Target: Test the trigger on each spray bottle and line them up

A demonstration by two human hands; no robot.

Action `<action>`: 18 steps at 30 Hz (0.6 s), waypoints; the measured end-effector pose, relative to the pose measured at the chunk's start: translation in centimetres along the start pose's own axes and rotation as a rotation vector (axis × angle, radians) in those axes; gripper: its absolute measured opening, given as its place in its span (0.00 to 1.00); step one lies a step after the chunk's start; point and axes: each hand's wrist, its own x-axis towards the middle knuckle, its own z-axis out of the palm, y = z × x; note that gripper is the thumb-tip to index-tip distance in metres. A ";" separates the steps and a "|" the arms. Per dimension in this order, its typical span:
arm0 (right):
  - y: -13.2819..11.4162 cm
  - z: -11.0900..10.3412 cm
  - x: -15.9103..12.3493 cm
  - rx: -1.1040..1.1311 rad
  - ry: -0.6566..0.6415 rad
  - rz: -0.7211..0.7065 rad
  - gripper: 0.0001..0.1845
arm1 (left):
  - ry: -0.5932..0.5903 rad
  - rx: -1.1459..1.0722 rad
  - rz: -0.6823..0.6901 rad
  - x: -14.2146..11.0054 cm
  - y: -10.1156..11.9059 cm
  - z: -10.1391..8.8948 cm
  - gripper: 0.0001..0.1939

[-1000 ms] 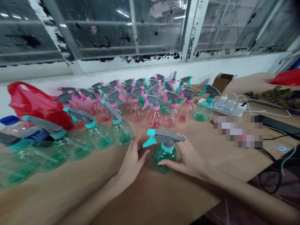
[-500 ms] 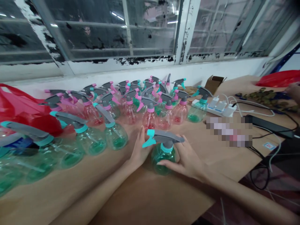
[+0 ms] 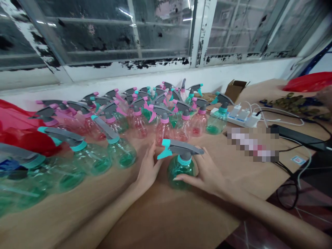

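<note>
A green spray bottle (image 3: 181, 173) with a turquoise collar and a grey-and-turquoise trigger head stands upright on the brown table covering. My right hand (image 3: 204, 173) grips its right side, the thumb across the front and the other fingers partly hidden behind. To the left of the bottle is my left hand (image 3: 149, 166), its fingers stretched out and a small gap between it and the bottle body. Just beyond both hands stands a clear pink spray bottle (image 3: 164, 129). A green spray bottle (image 3: 126, 157) stands left of my left hand.
Several pink and green spray bottles crowd the back and left of the table (image 3: 145, 218). Red plastic bags (image 3: 26, 128) lie at far left. To the right are a power strip (image 3: 242, 119) with cables, a black adapter (image 3: 295, 135) and a small cardboard box (image 3: 234, 90).
My left hand has drawn slightly left, away from the green spray bottle. My right hand keeps its grip. The view has shifted a little, moving the left-side bottles further left.
</note>
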 end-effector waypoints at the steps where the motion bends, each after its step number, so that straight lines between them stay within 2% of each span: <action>1: -0.1 0.0 0.1 0.014 -0.013 0.016 0.33 | 0.001 -0.014 -0.007 -0.7 0.2 -0.4 0.25; 4: -0.4 -0.3 0.7 0.108 -0.074 0.080 0.37 | -0.036 -0.059 -0.015 -3.3 0.6 -1.8 0.25; 7: -0.4 -1.1 1.8 0.294 -0.147 0.106 0.40 | -0.173 -0.066 0.046 -5.5 0.9 -2.7 0.32; 9: -0.3 -1.6 2.9 0.489 -0.211 0.098 0.39 | -0.257 -0.014 0.082 -6.0 1.1 -2.8 0.37; 12: -0.5 -1.9 4.6 0.768 -0.307 0.120 0.38 | -0.287 0.063 0.099 -6.0 1.5 -2.6 0.40; 15: -1.0 -1.1 5.8 0.883 -0.311 0.205 0.26 | -0.259 0.108 0.118 -5.9 1.8 -2.5 0.38; 18: -1.2 0.4 6.0 0.862 -0.196 0.346 0.12 | -0.198 0.151 0.143 -6.6 1.5 -3.0 0.32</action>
